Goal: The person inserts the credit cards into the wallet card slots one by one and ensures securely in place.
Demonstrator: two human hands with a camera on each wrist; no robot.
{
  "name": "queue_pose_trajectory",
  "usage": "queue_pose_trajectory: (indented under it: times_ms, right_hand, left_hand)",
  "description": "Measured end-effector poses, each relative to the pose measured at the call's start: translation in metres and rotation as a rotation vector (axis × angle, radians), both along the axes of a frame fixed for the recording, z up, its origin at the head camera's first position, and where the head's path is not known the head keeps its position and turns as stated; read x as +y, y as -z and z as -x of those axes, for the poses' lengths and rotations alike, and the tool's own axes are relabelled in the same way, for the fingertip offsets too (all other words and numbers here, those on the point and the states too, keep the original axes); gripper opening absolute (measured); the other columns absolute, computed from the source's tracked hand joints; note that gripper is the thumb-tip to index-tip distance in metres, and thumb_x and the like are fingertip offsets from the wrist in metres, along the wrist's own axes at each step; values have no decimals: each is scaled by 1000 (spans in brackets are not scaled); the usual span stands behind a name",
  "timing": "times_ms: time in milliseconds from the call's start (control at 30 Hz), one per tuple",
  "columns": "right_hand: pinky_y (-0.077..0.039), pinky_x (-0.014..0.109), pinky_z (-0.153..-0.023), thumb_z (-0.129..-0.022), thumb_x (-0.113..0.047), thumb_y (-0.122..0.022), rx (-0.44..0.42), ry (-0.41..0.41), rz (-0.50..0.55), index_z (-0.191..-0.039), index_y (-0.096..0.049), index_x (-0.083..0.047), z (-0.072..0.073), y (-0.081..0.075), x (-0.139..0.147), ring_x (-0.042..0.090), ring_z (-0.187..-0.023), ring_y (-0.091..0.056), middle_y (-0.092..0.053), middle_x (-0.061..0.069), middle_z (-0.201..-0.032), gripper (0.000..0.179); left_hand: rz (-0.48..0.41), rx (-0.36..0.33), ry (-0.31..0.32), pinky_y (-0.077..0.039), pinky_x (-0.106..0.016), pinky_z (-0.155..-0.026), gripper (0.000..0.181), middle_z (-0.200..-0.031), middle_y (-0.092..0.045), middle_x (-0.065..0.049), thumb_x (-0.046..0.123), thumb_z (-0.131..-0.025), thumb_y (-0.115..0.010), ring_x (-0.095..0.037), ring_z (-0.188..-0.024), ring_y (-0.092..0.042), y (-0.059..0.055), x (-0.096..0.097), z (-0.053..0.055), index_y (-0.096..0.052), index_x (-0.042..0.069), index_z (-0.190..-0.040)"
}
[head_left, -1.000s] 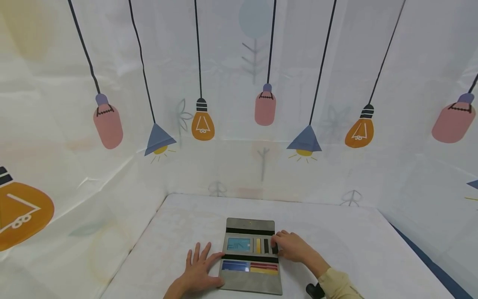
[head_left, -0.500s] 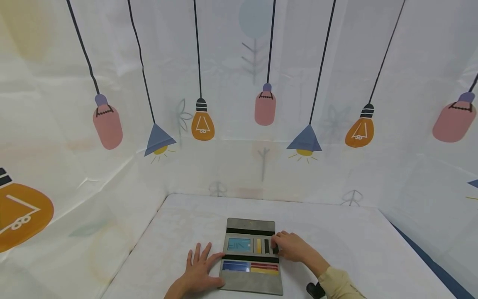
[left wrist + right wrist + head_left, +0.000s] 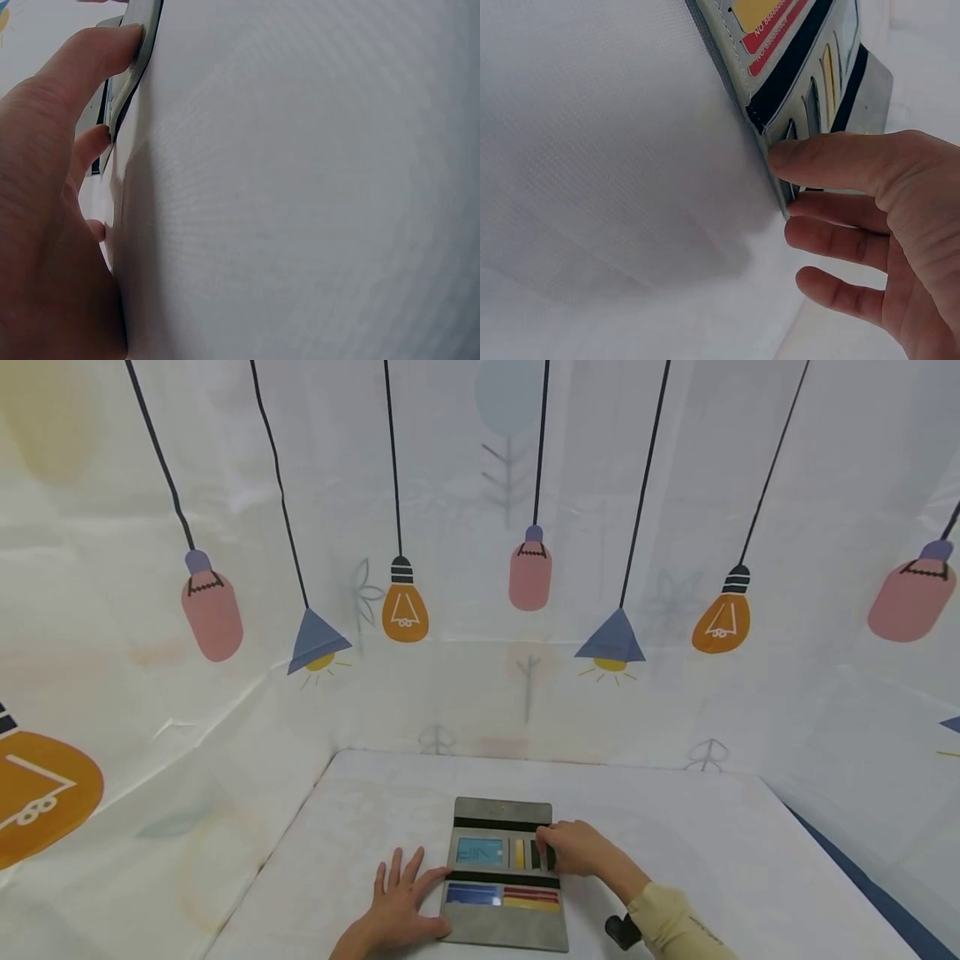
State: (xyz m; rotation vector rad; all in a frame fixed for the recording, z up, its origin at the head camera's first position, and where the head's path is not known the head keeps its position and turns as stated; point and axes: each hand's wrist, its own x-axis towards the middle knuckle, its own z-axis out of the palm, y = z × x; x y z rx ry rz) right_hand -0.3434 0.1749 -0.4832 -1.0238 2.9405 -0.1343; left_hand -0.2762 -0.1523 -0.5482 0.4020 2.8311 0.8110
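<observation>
A grey travel wallet (image 3: 510, 933) lies unfolded on the white table, with two black bands across it. Blue cards (image 3: 473, 894), red and yellow cards (image 3: 531, 899), a light-blue card (image 3: 480, 852) and a narrow yellow card (image 3: 520, 854) show in its pockets. My left hand (image 3: 397, 906) lies flat with spread fingers, its thumb (image 3: 112, 49) pressing the wallet's left edge. At the right edge, my right hand (image 3: 585, 850) pinches a dark card (image 3: 788, 186) in the outermost slot between thumb (image 3: 825, 161) and index finger; part of the card is hidden.
The white table (image 3: 675, 827) extends around the wallet. A black rounded object (image 3: 621, 932) shows beside the right sleeve (image 3: 675, 922). White sheets printed with hanging lamps (image 3: 611, 639) enclose the table at the back and sides.
My right hand has shifted slightly left over the wallet's dark card slots, and its forearm has moved with it. The left hand and the wallet have stayed in place.
</observation>
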Motion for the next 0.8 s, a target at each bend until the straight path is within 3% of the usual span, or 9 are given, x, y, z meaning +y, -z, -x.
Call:
queue_pose_trajectory:
  times_ms: [267,567,800]
  right_hand:
    - [-52,35,-70,-73,-5,-85,18,19,-11,-93,-63,-18,2,5,-2,11,-69,-55,-67,-3,-83,33]
    - [-51,34,-68,-82,-6,-76,26,52,6,-98,-63,-19,-5,16,2,10,-71,-53,-63,-3,-88,24]
    - [-54,36,-73,-87,-7,-70,-22,79,81,-104,-63,-19,-13,30,9,15,-86,-59,-63,2,-106,21]
  left_hand:
    - [-1,7,7,8,-73,-109,79,-161,-19,-23,61,-74,-74,-56,-145,4,-1,2,2,-49,28,-142]
    - [-4,-10,4,9,-73,-109,80,-161,-19,-23,62,-74,-75,-56,-145,5,-2,3,4,-48,27,-141]
    - [11,-56,-17,12,-72,-109,82,-161,-18,-23,63,-73,-74,-56,-145,6,-3,2,3,-48,27,-142]
